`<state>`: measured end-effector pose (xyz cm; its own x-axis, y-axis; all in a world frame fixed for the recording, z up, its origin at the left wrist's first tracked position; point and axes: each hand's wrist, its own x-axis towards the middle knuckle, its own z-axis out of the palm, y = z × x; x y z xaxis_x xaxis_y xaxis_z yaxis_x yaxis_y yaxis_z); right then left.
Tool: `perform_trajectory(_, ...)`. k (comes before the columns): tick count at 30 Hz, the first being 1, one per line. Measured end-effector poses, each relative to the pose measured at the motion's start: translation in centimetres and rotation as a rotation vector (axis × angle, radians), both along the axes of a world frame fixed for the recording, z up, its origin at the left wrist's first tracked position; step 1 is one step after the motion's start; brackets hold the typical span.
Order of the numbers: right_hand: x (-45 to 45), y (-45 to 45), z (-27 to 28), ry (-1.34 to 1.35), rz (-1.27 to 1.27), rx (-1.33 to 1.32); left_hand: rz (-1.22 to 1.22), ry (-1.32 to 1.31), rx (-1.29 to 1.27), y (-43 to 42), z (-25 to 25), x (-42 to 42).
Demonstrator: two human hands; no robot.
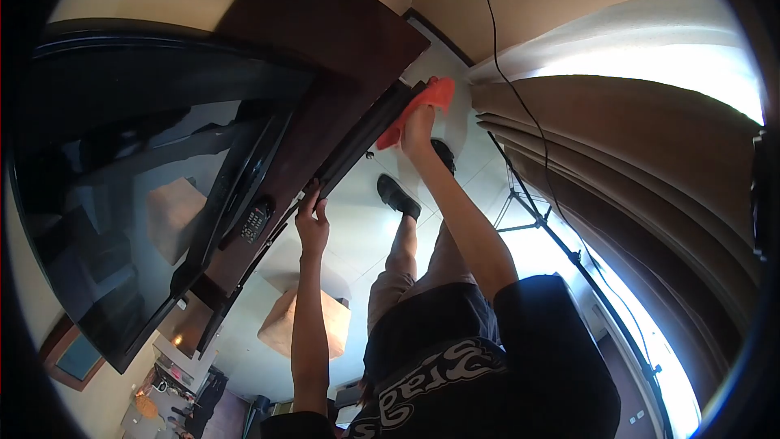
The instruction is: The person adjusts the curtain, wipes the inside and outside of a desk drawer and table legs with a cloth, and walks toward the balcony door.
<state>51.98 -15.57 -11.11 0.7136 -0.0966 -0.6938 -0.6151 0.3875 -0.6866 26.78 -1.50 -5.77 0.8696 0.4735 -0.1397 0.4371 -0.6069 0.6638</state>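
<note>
A crumpled red cloth (439, 95) is in my right hand (418, 126), whose fingers are partly hidden by it. The cloth lies against the far end of a dark drawer (361, 138), which stands slightly out from the dark brown cabinet (357, 28). At the drawer's near end, my left hand (312, 218) has its fingertips on the corner, with the thumb bent beside them. A small round knob (370, 155) sticks out from the drawer front between my hands.
A large black television (106, 195) stands on the cabinet, with a remote control (257, 221) beside it. An orange-tan box-shaped stool (305, 325) is on the floor. To the right are a black tripod stand (536, 215), a hanging cable (528, 110) and brown curtains (634, 171).
</note>
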Motion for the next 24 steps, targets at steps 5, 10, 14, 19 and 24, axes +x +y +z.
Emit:
perform_trajectory(5,-4.5,-0.7,-7.3,0.04,0.217,0.301,0.003,-0.002,-0.012,-0.1,0.2,0.0)
perform_trajectory(10,-16.2,-2.1,-16.6,-0.207,0.71,-0.01,-0.008,0.036,0.002,-0.4,0.4,-0.1)
perform_trajectory(14,-17.5,-5.5,-3.3,-0.374,1.045,-0.266,-0.035,0.015,0.083,-2.8,2.2,-0.3)
perform_trajectory(19,-17.1,-6.5,9.4,-0.514,1.147,-0.155,0.063,-0.102,-0.438,-9.8,5.8,-3.9)
perform_trajectory(24,-14.6,-7.5,9.0,-0.819,1.32,-0.061,0.373,0.082,-0.63,-13.2,7.2,-6.7)
